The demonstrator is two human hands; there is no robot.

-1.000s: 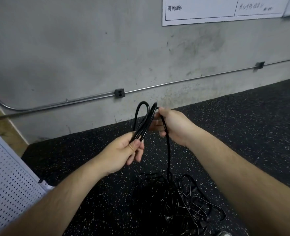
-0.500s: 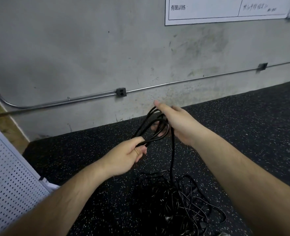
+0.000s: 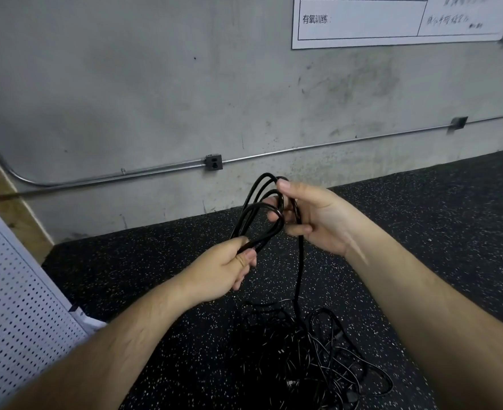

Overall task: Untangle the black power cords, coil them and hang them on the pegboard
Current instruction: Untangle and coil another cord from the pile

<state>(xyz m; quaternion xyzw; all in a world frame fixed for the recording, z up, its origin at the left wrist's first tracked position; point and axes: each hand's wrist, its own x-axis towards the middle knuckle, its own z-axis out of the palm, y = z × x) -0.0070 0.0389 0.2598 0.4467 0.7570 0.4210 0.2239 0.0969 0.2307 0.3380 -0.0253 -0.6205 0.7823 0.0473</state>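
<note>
A black power cord, partly coiled into several loops (image 3: 256, 214), is held up between both hands. My left hand (image 3: 220, 272) grips the near end of the loops between thumb and fingers. My right hand (image 3: 318, 216) holds the far end of the loops, fingers curled round the strands. One strand (image 3: 299, 276) drops from the right hand to a tangled pile of black cords (image 3: 306, 359) on the floor. The white pegboard (image 3: 16, 315) leans at the left edge.
Speckled black rubber floor (image 3: 421, 220) runs to a grey concrete wall with a metal conduit and an outlet box (image 3: 213, 162). A white printed chart (image 3: 392, 19) hangs high on the right. Wooden boards (image 3: 10, 208) stand behind the pegboard.
My right hand has laid another loop onto the coil and curled its fingers round the strands again. The left hand keeps its grip, and the view has tilted slightly.
</note>
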